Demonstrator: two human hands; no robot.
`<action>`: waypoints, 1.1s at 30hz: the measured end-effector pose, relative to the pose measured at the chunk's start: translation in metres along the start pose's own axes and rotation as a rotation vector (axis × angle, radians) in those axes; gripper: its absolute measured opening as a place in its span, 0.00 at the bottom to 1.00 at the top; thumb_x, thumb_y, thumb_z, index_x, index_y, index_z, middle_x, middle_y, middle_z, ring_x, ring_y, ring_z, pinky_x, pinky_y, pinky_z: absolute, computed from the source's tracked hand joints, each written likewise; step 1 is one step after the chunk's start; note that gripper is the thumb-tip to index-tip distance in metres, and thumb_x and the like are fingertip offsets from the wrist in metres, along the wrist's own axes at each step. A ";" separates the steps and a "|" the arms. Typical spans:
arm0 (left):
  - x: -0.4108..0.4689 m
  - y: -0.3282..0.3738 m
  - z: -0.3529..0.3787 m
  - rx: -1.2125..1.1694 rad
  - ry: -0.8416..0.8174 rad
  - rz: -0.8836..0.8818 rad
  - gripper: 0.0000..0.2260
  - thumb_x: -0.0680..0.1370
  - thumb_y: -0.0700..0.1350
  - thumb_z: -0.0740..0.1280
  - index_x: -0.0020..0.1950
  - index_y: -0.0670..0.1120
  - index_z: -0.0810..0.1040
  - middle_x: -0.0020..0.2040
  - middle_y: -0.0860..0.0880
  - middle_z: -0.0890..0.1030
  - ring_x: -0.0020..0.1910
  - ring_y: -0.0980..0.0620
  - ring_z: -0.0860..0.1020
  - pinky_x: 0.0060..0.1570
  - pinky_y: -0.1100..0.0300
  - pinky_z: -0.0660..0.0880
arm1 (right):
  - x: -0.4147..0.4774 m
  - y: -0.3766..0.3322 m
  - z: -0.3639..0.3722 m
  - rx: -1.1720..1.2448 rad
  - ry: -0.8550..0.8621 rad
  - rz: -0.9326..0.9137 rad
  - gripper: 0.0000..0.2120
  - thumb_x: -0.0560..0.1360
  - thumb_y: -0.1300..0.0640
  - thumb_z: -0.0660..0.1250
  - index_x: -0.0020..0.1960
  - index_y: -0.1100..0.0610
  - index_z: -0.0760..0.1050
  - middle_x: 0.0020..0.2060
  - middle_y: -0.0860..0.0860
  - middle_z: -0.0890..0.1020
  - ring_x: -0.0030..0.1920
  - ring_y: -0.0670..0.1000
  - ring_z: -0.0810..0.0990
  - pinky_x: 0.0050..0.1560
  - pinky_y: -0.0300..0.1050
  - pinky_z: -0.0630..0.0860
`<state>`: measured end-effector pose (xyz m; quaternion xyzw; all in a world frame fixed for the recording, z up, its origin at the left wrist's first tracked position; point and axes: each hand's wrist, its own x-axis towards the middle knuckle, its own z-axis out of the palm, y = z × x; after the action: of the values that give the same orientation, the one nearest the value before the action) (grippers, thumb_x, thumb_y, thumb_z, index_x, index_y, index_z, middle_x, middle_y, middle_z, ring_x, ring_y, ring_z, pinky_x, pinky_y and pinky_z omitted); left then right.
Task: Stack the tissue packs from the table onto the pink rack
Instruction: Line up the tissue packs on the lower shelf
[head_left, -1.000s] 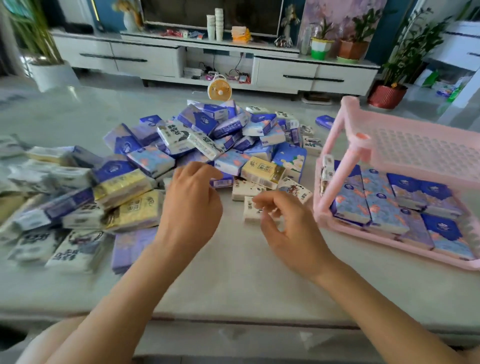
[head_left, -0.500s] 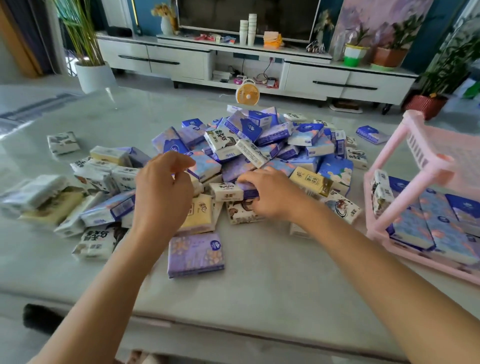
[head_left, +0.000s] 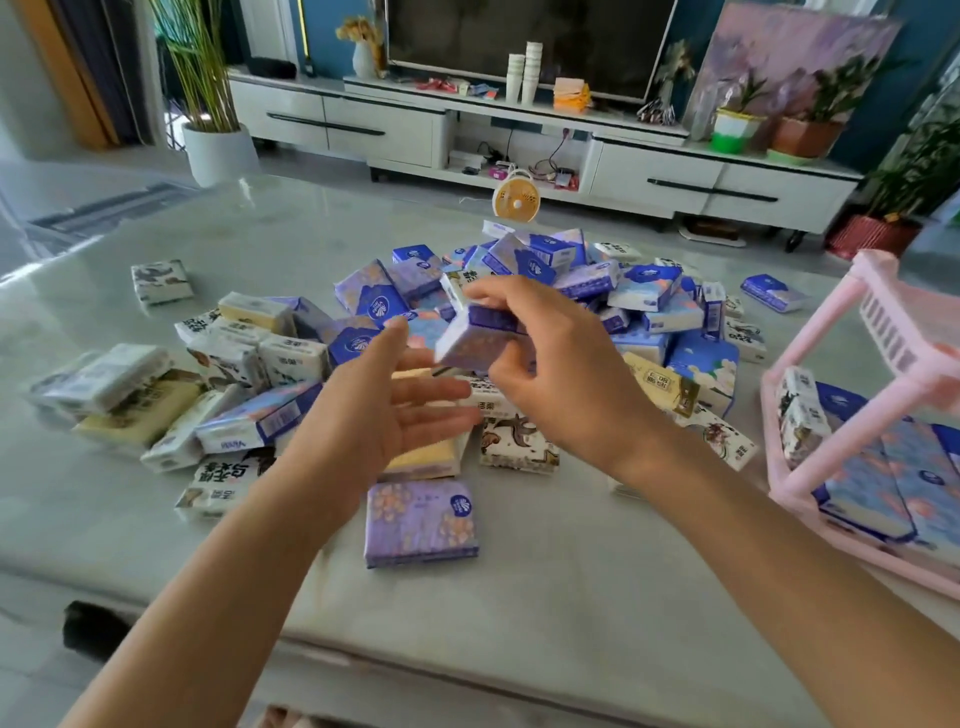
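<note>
We are holding one tissue pack (head_left: 475, 338) in our right hand (head_left: 566, 374), lifted above the heap in the middle of the table (head_left: 260, 234). The thumb is curling under the pack's near side and the fingers are arching over its far edge, pinching it between them. The pack is wrapped in glossy film, purple-blue with small pale flower prints and a darker blue band along its top, and it is tilting with its left end lower. Our left hand (head_left: 384, 415) is hanging just left of it, palm turned toward the pack, fingers straight and spread, holding nothing. Whether its fingertips are touching the wrapper we cannot tell.

Below, the heap of tissue packs (head_left: 649, 291) is sprawling across the table, blue and purple ones bunching far and right, white and pale yellow ones spreading left. A lavender pack (head_left: 421, 522) with flower prints is lying flat by itself nearest us. At the right the pink rack (head_left: 883, 332) is standing on the table, its lower shelf carrying blue packs (head_left: 893, 483) lying flat side by side. A small orange fan (head_left: 516, 200) is standing far behind the heap.
</note>
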<state>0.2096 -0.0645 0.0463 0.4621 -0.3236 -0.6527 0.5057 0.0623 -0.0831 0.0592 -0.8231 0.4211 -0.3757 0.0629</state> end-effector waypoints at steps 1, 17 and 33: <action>-0.002 0.002 -0.001 -0.120 -0.086 -0.071 0.19 0.80 0.53 0.54 0.49 0.39 0.76 0.40 0.37 0.82 0.37 0.43 0.83 0.39 0.53 0.81 | 0.002 -0.007 0.004 0.059 -0.007 -0.041 0.22 0.68 0.69 0.60 0.61 0.60 0.73 0.53 0.54 0.80 0.53 0.49 0.77 0.56 0.42 0.72; 0.004 0.021 -0.041 -0.341 0.243 0.108 0.06 0.77 0.37 0.60 0.40 0.42 0.69 0.41 0.40 0.80 0.38 0.45 0.80 0.37 0.54 0.80 | 0.070 0.031 0.080 -0.479 -0.427 0.334 0.19 0.76 0.49 0.61 0.64 0.56 0.69 0.64 0.56 0.70 0.66 0.57 0.64 0.60 0.51 0.65; -0.017 -0.008 0.010 0.007 0.113 0.328 0.23 0.75 0.30 0.57 0.63 0.53 0.69 0.36 0.48 0.75 0.27 0.52 0.80 0.25 0.61 0.77 | -0.021 0.014 -0.025 0.094 -0.161 0.292 0.21 0.68 0.55 0.69 0.58 0.48 0.65 0.51 0.49 0.66 0.47 0.40 0.69 0.44 0.32 0.69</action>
<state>0.1986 -0.0464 0.0477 0.4406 -0.3681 -0.5333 0.6213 0.0291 -0.0718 0.0590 -0.7767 0.5119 -0.3148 0.1886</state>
